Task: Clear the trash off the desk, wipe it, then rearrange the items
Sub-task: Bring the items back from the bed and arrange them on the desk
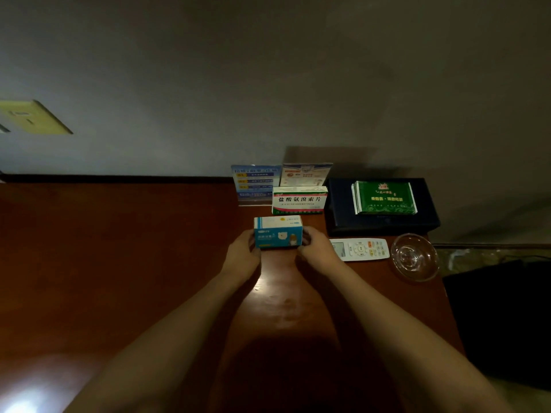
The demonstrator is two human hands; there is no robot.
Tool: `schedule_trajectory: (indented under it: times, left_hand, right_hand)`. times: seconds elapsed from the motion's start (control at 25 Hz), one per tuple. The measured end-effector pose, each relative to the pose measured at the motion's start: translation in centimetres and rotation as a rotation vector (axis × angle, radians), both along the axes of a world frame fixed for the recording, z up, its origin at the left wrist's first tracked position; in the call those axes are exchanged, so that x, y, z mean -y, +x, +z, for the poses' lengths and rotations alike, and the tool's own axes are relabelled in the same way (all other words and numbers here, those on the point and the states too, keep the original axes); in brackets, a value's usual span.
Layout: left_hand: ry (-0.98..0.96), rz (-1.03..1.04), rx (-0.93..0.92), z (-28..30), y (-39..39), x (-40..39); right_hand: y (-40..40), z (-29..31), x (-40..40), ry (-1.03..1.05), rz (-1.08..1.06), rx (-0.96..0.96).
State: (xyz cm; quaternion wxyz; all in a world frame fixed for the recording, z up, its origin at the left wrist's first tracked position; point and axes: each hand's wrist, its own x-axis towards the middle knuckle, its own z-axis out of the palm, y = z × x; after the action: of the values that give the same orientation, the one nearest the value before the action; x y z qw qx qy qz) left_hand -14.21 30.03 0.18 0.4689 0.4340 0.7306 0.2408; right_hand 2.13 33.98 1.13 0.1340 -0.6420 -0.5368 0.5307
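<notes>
Item: blue box, taken as the landmark for all that follows.

Nearest you: your left hand and right hand, one at each short end of the blue box, fingers curled against the ends so the box is held between them. Whether it rests on the desk or sits just above it cannot be told.

Axis: the blue box lies long side left to right, straight ahead of you, its printed face turned your way. Both hands are equally near; neither has the advantage.

Right of the blue box, close to your right hand: a white remote, lying flat; beyond that, a glass ashtray near the desk edge.

Behind the blue box, just apart from it: a white and green box, long axis parallel.

Behind and right: a dark tray carrying a green packet.

Farthest, against the wall: two upright cards.

Judgement: any shift backward should keep the long axis parallel with the box behind.
</notes>
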Motion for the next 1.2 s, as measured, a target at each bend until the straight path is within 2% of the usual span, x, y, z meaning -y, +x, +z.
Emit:
schedule_trajectory:
  times: [0.32,0.64,0.88,1.2]
  left_hand:
    - [0.056,-0.108,0.001,0.3,2.9,-3.6]
    - [0.097,-0.129,0.030,-0.6,4.4,-3.3]
    - [0.068,-0.165,0.007,-0.7,4.1,-2.2]
    - [0.098,-0.163,0.004,-0.3,4.2,-3.3]
  right_hand:
    - [1.6,1.5,-3.0,-0.016,-0.071,0.081]
    - [2.0,0.8,-1.5,-0.007,-0.112,0.038]
    - [2.3,1.3,-0.5,0.041,-0.113,-0.066]
    - [2.5,1.5,-1.0,0.138,-0.118,0.026]
